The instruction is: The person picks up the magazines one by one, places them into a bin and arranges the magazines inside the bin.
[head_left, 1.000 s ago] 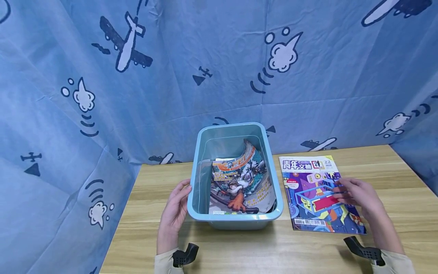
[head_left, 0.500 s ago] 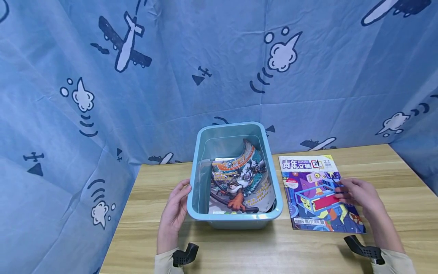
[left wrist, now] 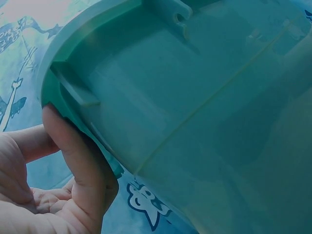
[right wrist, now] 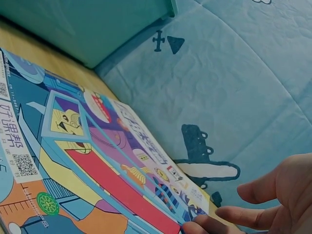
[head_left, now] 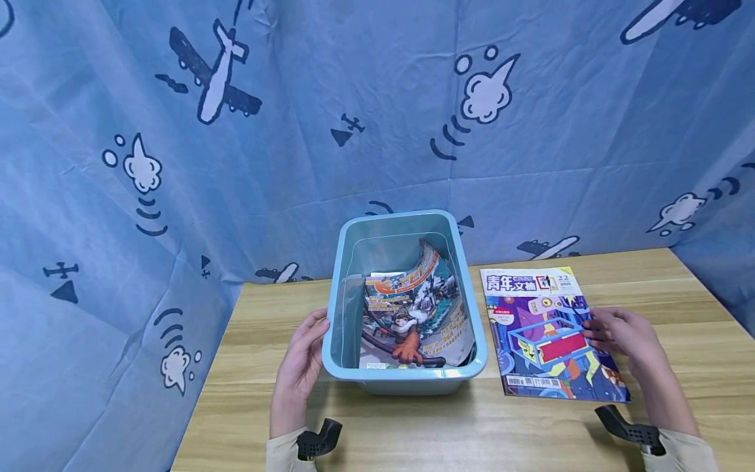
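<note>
A light blue-green plastic bin (head_left: 404,374) stands upright on the table, holding a curved, colourful magazine (head_left: 407,314). At its left side, my left hand (head_left: 301,367) touches the rim with slightly bent fingers; the left wrist view shows the fingers (left wrist: 80,161) against the outside of the rim (left wrist: 46,73). Flat to the right of the bin lies a purple and blue magazine (head_left: 548,341). My right hand (head_left: 631,341) has loosely bent fingers over the magazine's right edge. In the right wrist view the fingers (right wrist: 248,217) are beside that magazine (right wrist: 97,170); contact is unclear.
The wooden table (head_left: 253,393) extends on both sides of the bin and in front of it. A blue cloth (head_left: 377,131) printed with planes and clouds hangs behind the table and at the sides.
My right hand has shifted slightly to the right over the flat magazine. The left hand, the bin and both magazines have stayed where they were.
</note>
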The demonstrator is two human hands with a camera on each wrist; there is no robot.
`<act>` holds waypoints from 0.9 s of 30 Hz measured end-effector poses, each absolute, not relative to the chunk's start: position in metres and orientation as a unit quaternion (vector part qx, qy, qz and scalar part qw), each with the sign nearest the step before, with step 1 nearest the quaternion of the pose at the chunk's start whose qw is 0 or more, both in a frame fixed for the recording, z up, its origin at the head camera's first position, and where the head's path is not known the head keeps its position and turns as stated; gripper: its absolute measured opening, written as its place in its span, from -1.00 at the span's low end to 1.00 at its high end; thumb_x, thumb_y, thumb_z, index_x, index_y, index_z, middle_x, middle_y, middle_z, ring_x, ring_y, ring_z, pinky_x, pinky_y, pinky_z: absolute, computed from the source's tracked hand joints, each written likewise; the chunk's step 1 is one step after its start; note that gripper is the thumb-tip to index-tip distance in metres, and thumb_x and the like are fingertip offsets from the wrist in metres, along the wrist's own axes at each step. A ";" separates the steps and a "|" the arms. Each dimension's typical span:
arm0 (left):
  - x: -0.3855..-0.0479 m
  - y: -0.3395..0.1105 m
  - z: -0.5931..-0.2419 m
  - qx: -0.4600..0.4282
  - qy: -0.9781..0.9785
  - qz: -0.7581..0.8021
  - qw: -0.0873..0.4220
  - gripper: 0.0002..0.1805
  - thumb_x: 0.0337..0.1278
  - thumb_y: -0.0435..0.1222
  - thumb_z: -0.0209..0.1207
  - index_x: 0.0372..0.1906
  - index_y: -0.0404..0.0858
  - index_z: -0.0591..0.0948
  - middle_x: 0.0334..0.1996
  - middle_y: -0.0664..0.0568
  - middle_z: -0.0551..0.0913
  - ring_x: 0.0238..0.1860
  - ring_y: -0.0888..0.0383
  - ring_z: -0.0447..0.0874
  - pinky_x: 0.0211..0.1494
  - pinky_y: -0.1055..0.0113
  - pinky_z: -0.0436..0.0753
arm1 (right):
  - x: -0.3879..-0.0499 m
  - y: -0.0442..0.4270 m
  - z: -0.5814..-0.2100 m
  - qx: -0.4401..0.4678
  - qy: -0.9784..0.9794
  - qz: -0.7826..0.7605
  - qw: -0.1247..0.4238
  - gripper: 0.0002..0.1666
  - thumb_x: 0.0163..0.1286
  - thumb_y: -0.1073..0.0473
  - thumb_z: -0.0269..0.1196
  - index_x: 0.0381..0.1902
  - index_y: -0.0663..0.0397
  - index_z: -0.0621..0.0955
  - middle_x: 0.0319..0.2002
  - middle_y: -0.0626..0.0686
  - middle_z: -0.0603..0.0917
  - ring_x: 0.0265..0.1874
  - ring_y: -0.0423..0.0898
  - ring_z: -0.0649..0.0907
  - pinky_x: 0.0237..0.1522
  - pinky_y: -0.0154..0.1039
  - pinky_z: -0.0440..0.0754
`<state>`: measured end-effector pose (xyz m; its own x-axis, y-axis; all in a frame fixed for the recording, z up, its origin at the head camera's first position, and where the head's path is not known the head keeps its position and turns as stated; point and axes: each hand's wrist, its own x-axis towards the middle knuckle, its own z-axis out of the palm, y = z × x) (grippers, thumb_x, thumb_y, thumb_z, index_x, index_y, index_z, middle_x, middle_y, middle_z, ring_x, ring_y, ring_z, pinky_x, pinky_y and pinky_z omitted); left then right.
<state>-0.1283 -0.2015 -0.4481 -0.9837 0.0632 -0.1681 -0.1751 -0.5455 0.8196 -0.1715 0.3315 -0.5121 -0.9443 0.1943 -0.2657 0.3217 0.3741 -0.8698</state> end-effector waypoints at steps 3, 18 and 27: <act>-0.128 -0.202 -0.448 -0.061 0.473 0.876 0.067 -0.76 0.56 -0.42 0.02 0.20 -0.32 0.46 -0.02 -0.11 0.67 -0.08 0.10 0.82 0.02 0.30 0.77 | -0.171 0.332 -0.513 0.152 0.829 -0.535 0.056 -0.24 0.71 -0.06 -0.13 0.37 0.65 0.24 -0.12 0.28 0.69 -0.41 -0.37 0.65 -0.35 -0.38 0.79; -0.127 -0.202 -0.447 -0.055 0.469 0.879 0.067 -0.79 0.56 -0.42 0.02 0.16 -0.29 0.50 -0.04 -0.09 0.69 -0.08 0.10 0.82 0.01 0.31 0.77 | -0.168 0.336 -0.514 0.175 0.841 -0.511 0.033 -0.22 0.70 -0.07 -0.13 0.37 0.68 0.24 0.12 0.62 0.53 -0.43 -0.35 0.63 -0.44 -0.41 0.74; -0.127 -0.202 -0.446 -0.057 0.470 0.878 0.066 -0.78 0.55 -0.42 0.04 0.16 -0.30 0.50 -0.02 -0.10 0.69 -0.05 0.08 0.81 0.06 0.28 0.75 | -0.165 0.339 -0.513 0.192 0.845 -0.499 0.013 -0.23 0.69 -0.05 -0.11 0.34 0.70 0.26 0.10 0.65 0.53 -0.43 -0.34 0.60 -0.50 -0.40 0.74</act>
<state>-0.1271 -0.2017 -0.4465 -0.9849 0.0628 -0.1614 -0.1691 -0.5490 0.8185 -0.1649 0.3387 -0.5134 -0.9256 0.3116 -0.2148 0.3385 0.4276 -0.8382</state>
